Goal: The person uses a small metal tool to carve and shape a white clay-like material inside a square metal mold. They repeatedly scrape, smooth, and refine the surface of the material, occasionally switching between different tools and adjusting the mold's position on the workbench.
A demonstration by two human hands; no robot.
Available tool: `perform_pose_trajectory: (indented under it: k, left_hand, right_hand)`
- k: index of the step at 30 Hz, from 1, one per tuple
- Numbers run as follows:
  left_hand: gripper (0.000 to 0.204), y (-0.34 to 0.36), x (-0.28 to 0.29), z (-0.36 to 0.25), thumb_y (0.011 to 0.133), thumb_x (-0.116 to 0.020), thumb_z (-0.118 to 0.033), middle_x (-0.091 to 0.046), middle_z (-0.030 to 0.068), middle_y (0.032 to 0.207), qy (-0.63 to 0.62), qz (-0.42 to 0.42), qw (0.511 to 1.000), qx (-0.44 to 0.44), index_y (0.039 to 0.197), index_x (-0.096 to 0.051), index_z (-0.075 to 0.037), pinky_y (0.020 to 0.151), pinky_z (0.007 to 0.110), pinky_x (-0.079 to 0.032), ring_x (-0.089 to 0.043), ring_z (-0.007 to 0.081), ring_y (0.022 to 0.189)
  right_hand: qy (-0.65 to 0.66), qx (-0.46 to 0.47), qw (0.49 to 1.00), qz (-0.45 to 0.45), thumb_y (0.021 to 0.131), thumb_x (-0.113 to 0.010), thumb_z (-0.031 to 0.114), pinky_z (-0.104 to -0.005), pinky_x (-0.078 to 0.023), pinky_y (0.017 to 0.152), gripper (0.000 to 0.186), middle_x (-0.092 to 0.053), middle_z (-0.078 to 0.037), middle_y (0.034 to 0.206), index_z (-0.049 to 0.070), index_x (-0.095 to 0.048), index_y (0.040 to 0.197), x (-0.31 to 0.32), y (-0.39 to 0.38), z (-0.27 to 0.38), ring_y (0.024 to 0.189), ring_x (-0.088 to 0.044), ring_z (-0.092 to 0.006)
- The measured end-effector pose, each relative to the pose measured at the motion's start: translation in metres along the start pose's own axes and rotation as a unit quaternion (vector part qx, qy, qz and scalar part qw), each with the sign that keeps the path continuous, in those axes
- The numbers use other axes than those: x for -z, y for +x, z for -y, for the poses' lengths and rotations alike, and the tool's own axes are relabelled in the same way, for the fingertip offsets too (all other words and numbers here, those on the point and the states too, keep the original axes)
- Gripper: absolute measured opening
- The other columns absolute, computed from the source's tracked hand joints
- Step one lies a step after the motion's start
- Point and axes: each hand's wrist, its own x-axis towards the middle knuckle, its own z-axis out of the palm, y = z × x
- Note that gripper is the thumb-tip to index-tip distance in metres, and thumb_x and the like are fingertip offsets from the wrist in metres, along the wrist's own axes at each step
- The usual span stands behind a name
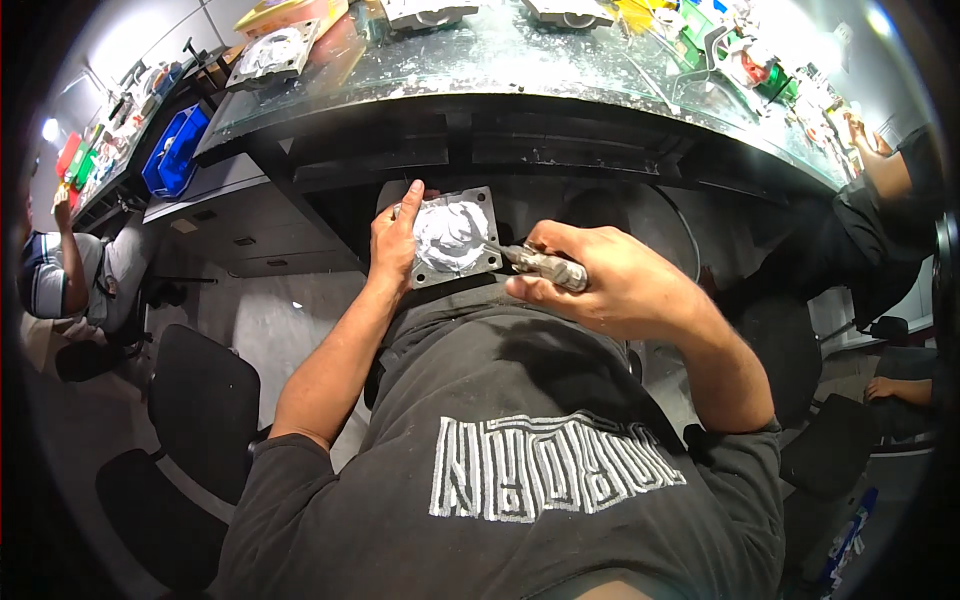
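My left hand [394,246] grips the left edge of a square grey metal mould plate [488,212], with the thumb along its side. The plate is tilted toward me above my lap, in front of the bench edge. A round, whitish hollow with a raised relief fills its middle, and small holes sit at its corners. In my right hand [628,282] is a worn, grey-brown hand tool with a narrow tip [552,268], my fingers closed round its body. The tip points left and reaches the plate's right side; whether it touches the surface I cannot tell.
A glass-topped workbench [400,125] runs across in front, with similar metal plates [275,52] and scattered tools on it. A blue bin [175,150] stands at the left. Black chairs [203,405] are behind me on both sides. Other people sit at far left and right.
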Motion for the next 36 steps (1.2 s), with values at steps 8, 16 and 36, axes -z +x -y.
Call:
perform_pose_trajectory:
  k: [8, 16, 36]
  left_hand:
    - [0.051, 0.004, -0.003, 0.008, 0.106, -0.069, -0.049, -0.078, 0.0064, 0.092, 0.004, 0.012, 1.0, -0.006, 0.11, -0.078, 0.001, 0.075, 0.028, -0.057, -0.072, 0.0119, 0.081]
    - [0.051, 0.004, -0.001, 0.017, 0.106, -0.07, -0.048, -0.079, 0.0082, 0.096, -0.024, 0.012, 0.999, 0.028, 0.111, -0.078, 0.002, 0.078, 0.03, -0.058, -0.073, 0.0138, 0.083]
    - [0.067, 0.01, 0.002, 0.026, 0.101, -0.07, -0.059, -0.078, 0.0132, 0.107, -0.056, 0.021, 0.995, 0.082, 0.122, -0.073, 0.004, 0.087, 0.035, -0.06, -0.075, 0.0201, 0.094]
  right_hand:
    - [-0.012, -0.002, 1.0, 0.008, 0.102, -0.074, 0.05, -0.0432, -0.05, 0.065, 0.05, -0.069, -0.018, 0.078, 0.0, -0.066, 0.103, -0.015, 0.018, 0.003, 0.07, -0.069, -0.0324]
    - [-0.039, -0.004, 0.993, 0.11, 0.103, -0.069, 0.056, -0.0486, -0.059, 0.073, 0.059, -0.075, -0.023, 0.083, -0.003, -0.068, 0.105, 0.003, 0.004, -0.003, 0.08, -0.077, -0.0391]
    - [-0.057, -0.18, 0.972, 0.14, 0.094, -0.082, 0.049, -0.0364, -0.047, 0.064, 0.047, -0.064, -0.006, 0.072, 0.003, -0.072, 0.093, 0.113, -0.076, -0.033, 0.066, -0.058, -0.0166]
